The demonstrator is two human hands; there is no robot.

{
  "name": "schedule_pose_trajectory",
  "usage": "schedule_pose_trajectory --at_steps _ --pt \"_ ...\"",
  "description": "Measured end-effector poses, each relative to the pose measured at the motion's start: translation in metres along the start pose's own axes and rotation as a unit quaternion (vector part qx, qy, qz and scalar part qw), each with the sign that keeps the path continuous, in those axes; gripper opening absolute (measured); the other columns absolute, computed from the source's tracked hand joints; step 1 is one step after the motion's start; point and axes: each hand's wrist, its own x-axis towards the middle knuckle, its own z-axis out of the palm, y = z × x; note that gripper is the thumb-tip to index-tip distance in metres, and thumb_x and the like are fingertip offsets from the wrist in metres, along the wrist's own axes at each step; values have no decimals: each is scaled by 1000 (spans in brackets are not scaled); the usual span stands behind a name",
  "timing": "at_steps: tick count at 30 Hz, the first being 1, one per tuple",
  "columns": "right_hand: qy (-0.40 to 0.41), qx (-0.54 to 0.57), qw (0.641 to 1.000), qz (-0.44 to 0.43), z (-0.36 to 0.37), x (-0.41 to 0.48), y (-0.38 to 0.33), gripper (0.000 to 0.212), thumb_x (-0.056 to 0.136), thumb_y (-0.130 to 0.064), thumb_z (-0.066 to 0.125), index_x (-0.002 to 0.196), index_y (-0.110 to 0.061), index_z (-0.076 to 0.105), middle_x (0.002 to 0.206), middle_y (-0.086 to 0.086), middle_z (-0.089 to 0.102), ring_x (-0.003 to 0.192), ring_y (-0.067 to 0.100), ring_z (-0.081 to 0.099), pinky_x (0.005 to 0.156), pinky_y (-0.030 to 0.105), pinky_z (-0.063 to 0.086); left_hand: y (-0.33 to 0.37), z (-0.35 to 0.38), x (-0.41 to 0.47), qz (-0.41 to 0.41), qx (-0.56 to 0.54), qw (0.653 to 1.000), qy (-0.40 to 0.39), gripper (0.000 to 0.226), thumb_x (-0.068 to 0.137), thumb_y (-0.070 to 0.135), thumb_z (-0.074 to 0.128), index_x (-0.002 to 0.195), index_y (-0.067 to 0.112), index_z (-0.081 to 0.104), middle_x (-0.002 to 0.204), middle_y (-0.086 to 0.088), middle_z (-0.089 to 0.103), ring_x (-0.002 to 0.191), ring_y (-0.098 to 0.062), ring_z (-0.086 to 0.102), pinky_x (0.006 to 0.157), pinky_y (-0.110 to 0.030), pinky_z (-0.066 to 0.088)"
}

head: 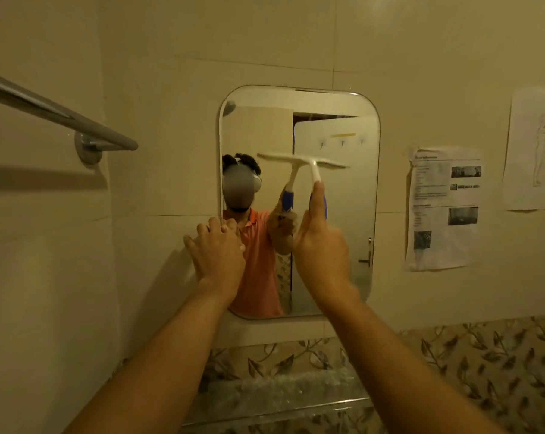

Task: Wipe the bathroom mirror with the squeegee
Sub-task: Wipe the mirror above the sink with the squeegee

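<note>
The right hand [322, 245] is gripping the blue handle of a white T-shaped plastic squeegee [315, 169], holding its blade against the middle of the rounded rectangular wall mirror [352, 214]. The left hand [216, 252] is resting with fingers spread, holding nothing, on the mirror's left edge and the beige tiled wall [155, 120]. A chrome towel bar [61, 115] is jutting out at left; printed paper sheets [443, 208] are hanging right of the mirror.
</note>
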Motion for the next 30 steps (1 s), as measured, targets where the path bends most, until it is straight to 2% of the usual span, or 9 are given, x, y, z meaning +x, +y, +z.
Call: schedule_pose_trajectory --at_steps 3,7,11,13,15,16,19,24,30 --pt "-19 -57 998 11 14 -35 25 75 106 -29 35 155 -37 -21 71 2 55 52 10 47 43 21 29 0 0 -1 -3 -3 1000 11 41 92 46 63 124 20 62 128 -5 54 120 -27 48 102 -51 41" --pt "-69 -49 996 18 25 -82 43 79 106 -31 35 150 -41 -30 78 1 58 58 9 50 47 20 35 0 3 -7 -26 -18 999 24 36 92 46 63 116 19 67 123 -5 56 116 -28 50 101 -52 40" --pt "-89 -68 994 7 24 -96 50 76 107 -34 29 145 -42 -36 81 -1 57 56 4 45 45 14 26 -2 7 -13 -40 -39 998 31 47 94 49 59 130 20 61 121 -6 59 114 -29 52 99 -47 41" --pt "-80 -43 996 -10 18 -81 49 74 107 -35 30 147 -44 -31 82 -2 58 58 4 48 46 15 36 -4 9 -17 -40 -53 997 40 50 93 51 59 134 22 60 120 -6 60 111 -28 53 96 -44 41" --pt "-55 -15 997 -42 11 -55 39 72 107 -34 32 152 -45 -24 78 -2 59 59 9 55 51 23 51 -6 11 -19 -38 -63 996 51 51 91 52 62 133 23 61 117 -5 61 108 -26 55 94 -43 42" --pt "-38 4 998 -54 5 -39 29 70 107 -35 32 153 -44 -20 74 -2 58 57 11 56 51 27 53 -7 12 -19 -39 -66 996 54 52 90 52 63 133 23 61 116 -5 62 107 -26 55 93 -43 42" --pt "-6 34 996 -85 -13 17 -8 68 108 -35 36 158 -36 -9 67 -1 54 53 14 55 51 34 54 -10 16 -18 -38 -77 995 54 51 87 53 67 129 23 64 112 -5 64 104 -26 57 93 -43 43" --pt "21 -38 992 -122 -18 94 -57 77 106 -21 44 157 -32 -13 75 8 60 58 20 61 59 40 60 -14 21 -18 -34 -95 993 63 48 84 52 71 122 22 68 108 -4 67 105 -25 58 89 -42 46" --pt "30 -87 988 -120 2 107 -62 90 101 -17 54 156 -33 -16 76 9 59 57 20 60 58 42 60 -19 23 -15 -11 -78 995 68 46 86 55 67 117 21 69 110 -3 64 105 -24 54 89 -39 45"
